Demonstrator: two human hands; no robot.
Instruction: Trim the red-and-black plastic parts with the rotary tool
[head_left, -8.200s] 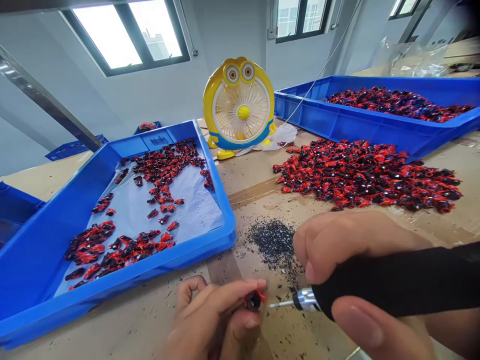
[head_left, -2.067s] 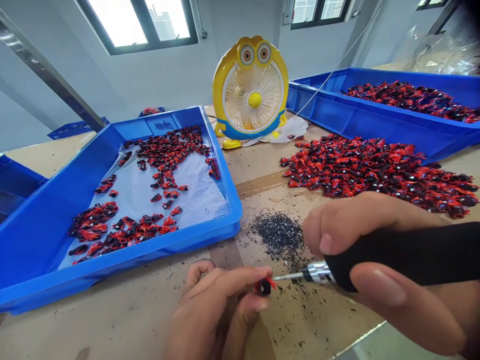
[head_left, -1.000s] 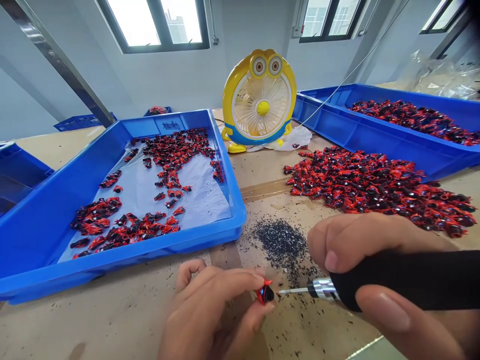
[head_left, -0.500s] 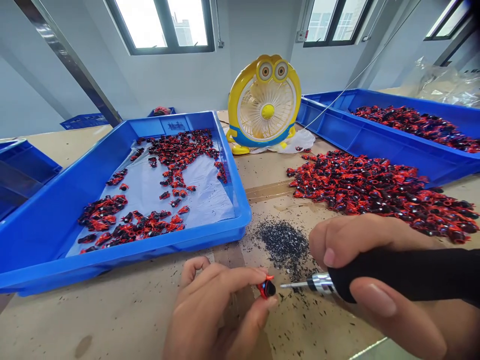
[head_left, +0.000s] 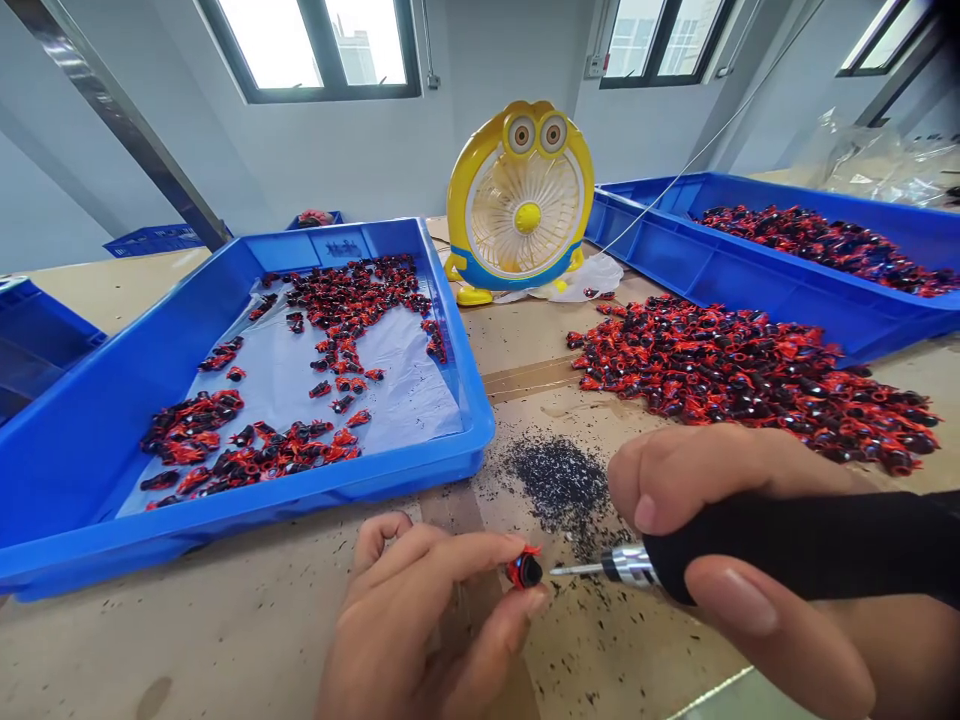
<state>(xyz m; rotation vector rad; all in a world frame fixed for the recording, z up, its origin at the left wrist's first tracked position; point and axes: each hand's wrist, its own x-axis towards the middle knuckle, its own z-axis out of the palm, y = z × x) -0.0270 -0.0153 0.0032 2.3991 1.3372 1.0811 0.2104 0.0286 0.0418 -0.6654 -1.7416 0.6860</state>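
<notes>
Pinching a small red-and-black part (head_left: 525, 570) narrowly between thumb and forefinger of the left hand (head_left: 416, 610). Wrapping the right hand (head_left: 731, 462) round a black-handled tool (head_left: 810, 545), with the slim metal tip (head_left: 577, 569) aimed left, just beside the part; apparently not touching.

Hiding much of the part behind the left fingertips; can't make out full shape, nor whether hollow or solid at the dark end. Blocking the right palm with the handle; cutting off the handle's rear at the right edge of view and the left wrist at the bottom. Covering some of the near edge of a loose pile of parts (head_left: 750, 370) with the right hand. Can't count single pieces in there.

Seeing dark shavings (head_left: 561, 480) heaped on the table (head_left: 255, 620) between and beyond both hands, a blue tray (head_left: 300, 510) of similar parts left of and beyond the left hand, another blue tray (head_left: 705, 265) past the right hand, and a yellow fan (head_left: 525, 215) well beyond both.

Compared with two seconds back: showing the part turned, then with open end toward the camera, now with dark end toward the tip. Keeping the same grip in both hands. Finding no clear change in either tray.
</notes>
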